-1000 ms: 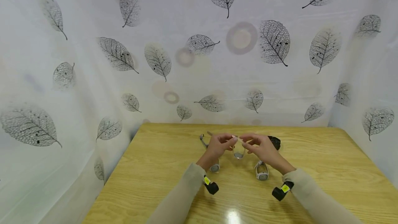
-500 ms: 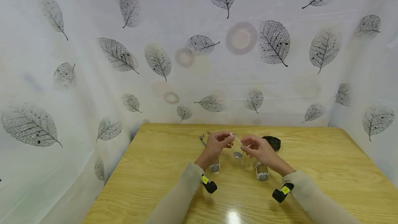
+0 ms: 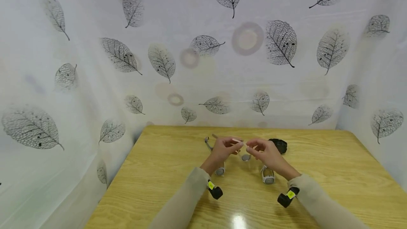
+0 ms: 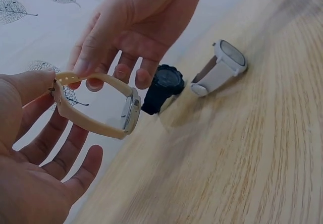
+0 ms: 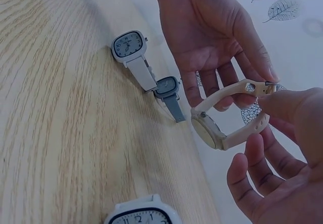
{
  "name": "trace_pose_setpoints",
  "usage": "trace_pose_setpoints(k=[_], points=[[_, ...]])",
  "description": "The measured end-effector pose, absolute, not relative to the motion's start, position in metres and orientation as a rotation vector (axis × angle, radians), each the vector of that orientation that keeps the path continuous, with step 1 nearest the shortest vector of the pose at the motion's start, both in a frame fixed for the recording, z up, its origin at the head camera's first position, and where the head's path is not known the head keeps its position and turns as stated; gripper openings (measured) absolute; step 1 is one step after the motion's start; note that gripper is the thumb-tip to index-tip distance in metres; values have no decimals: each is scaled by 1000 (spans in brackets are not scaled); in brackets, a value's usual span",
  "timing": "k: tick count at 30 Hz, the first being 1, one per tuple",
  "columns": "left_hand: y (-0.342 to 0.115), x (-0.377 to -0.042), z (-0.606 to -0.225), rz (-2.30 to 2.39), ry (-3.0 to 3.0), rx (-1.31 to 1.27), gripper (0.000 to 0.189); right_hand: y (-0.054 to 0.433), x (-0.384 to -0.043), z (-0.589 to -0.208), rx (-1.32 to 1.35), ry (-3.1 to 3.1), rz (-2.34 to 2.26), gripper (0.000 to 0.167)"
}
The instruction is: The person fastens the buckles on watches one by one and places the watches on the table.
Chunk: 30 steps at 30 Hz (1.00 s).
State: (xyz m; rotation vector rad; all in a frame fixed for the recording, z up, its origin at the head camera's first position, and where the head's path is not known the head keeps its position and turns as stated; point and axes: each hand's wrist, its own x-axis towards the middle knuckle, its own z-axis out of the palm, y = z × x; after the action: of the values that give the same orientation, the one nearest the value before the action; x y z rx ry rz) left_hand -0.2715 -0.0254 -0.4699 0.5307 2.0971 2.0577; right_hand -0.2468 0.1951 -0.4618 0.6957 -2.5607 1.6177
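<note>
A cream wristwatch [image 4: 91, 124] hangs between my two hands above the table, its strap bent into a loop and its round case [image 5: 208, 131] lowest. My left hand [image 3: 222, 149] pinches the buckle end between thumb and fingers. Close beside it, my right hand [image 3: 265, 151] pinches the other strap end, the one with small holes, thumb on the outside. Both strap ends meet near the fingertips, partly covered by the right thumb in the right wrist view. The remaining fingers of each hand are spread, loosely bent, around the loop.
On the wooden table [image 3: 318, 172] lie a black watch [image 3: 280, 146] behind my right hand and a white watch [image 3: 268, 176] below it. Another white watch [image 5: 128, 46] and a grey one [image 5: 169, 89] lie by my left hand. A leaf-print sheet [image 3: 178, 20] surrounds the table.
The hands drew slightly apart half a second ago, with the strap stretched between them. Now the left fingertips are back near the right ones, and the watch case has shifted slightly right.
</note>
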Motion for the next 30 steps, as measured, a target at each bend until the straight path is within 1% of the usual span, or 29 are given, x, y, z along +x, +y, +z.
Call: trace_pose_setpoints(k=[8, 15, 23, 30], points=[[-26, -272, -470, 2120, 2050, 492, 33, 196, -245, -460, 689, -2599, 1642, 28], [-31, -275, -472, 2131, 2002, 475, 26, 200, -247, -466, 738, -2585, 1615, 21], [-28, -272, -473, 2101, 1996, 489, 29, 200, -252, -473, 716, -2573, 1555, 26], [-27, -269, -473, 2171, 1928, 435, 27, 196, -247, -467, 689, -2576, 1542, 22]])
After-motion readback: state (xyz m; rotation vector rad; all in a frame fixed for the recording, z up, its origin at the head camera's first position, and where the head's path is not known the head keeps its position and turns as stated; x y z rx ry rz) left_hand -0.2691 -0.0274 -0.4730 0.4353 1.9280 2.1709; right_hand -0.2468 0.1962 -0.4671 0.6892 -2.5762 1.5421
